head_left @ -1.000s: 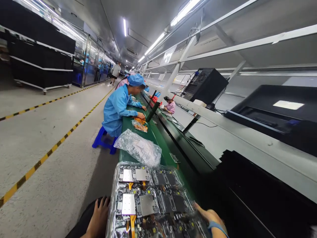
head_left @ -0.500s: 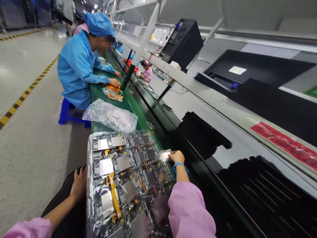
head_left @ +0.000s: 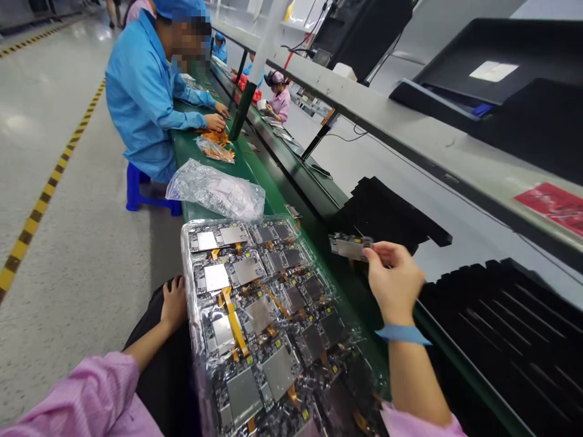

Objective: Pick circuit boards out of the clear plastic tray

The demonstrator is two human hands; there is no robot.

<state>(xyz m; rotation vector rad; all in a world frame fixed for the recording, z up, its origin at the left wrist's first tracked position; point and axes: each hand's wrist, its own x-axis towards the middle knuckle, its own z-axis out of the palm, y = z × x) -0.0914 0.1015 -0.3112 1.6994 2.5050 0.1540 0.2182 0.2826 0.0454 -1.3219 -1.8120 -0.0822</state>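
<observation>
Head view: right hand point(head_left: 394, 284) pinches circuit board point(head_left: 350, 246).

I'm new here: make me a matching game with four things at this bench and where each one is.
Things:
1. circuit board
2. left hand
3. wristband
4. clear bag

Places:
A. on the green bench beyond the tray
B. pinched in the right hand
C. at the tray's left edge
D. around the right wrist

Pairs: 1-B, 2-C, 3-D, 4-A
</observation>
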